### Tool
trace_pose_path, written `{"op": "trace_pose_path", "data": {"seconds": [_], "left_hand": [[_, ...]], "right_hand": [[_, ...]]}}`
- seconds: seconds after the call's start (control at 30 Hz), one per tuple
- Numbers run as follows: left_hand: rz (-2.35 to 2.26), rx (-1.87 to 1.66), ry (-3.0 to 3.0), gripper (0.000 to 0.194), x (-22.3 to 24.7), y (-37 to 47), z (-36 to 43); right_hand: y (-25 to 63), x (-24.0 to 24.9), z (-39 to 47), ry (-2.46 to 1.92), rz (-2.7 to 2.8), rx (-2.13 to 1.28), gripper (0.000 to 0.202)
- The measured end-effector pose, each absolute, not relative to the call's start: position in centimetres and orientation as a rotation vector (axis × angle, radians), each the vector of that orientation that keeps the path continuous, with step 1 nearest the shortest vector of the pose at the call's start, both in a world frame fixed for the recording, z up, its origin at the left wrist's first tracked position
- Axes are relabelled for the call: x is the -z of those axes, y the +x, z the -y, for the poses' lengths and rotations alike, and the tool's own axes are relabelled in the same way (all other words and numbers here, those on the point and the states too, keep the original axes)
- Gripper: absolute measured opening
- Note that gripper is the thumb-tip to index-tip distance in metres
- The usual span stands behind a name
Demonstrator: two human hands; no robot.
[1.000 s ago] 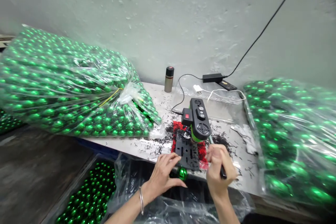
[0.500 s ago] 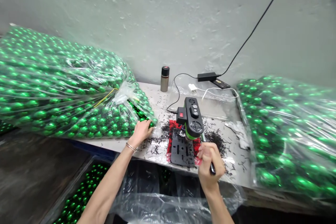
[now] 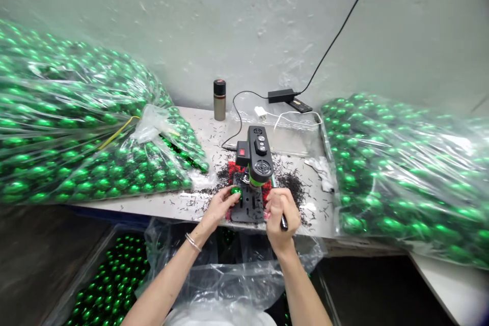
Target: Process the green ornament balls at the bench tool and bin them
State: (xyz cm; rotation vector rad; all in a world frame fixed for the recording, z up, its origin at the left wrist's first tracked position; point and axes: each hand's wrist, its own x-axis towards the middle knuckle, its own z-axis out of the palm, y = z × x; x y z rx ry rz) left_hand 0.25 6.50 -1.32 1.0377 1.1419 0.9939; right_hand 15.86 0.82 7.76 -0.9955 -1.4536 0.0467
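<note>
Between the fingers of my left hand [image 3: 220,205] is a shiny green ball [image 3: 236,192], held over the left side of a slotted black base plate [image 3: 248,212]. That plate belongs to a small black bench drill press [image 3: 260,155] with a red switch on its side. My right hand [image 3: 282,214] is wrapped round the machine's lever [image 3: 283,223], whose black end sticks out below the fist. Red material [image 3: 267,191] lies under the plate. Dark curly shavings [image 3: 292,186] are scattered around it.
Large clear bags of green balls lie left [image 3: 95,163] and right [image 3: 401,178]. Behind the machine are a bottle [image 3: 219,102], a power adapter [image 3: 281,95] with cables and a white plug [image 3: 261,112]. A white cloth [image 3: 323,172] sits at right. Below the edge hangs clear plastic [image 3: 229,277].
My left hand has moved from the left bag's opening to the machine's plate, now with a green ball in its fingers. My right hand stays on the lever. The whole view has shifted.
</note>
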Motion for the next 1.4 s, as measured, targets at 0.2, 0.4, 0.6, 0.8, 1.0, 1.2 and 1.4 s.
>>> {"op": "trace_pose_path", "data": {"seconds": [0.2,0.4,0.6,0.8,1.0,1.2,1.4], "left_hand": [[-1.346,-0.987,1.648,0.038,1.9,2.3,-6.2],[-1.354,-0.989,2.069,0.032,1.6,2.6,-5.7],[-1.344,-1.061,2.121,0.03,2.5,2.7,-5.6],[-1.334,-1.051,2.137,0.03,2.6,2.6,-5.6],[-1.324,-1.09,2.156,0.029,2.7,2.7,-5.6],[-1.307,-1.13,2.183,0.029,2.9,2.7,-5.6],[-1.308,-1.161,2.172,0.031,3.2,3.0,-6.1]], "right_hand": [[15.9,-7.4,-0.8,-1.003,1.45,-0.017,0.033],[15.8,-7.5,-0.8,-0.981,1.459,-0.013,0.032],[15.9,-6.5,-0.6,-1.005,1.467,-0.013,0.028],[16.3,-3.2,-1.4,-0.893,1.543,0.095,0.027],[16.2,-1.3,-2.0,-0.865,1.468,0.121,0.029],[16.6,-0.7,-2.1,-0.849,1.56,0.122,0.024],[16.4,-3.3,-1.7,-0.848,1.529,0.065,0.026]]}}
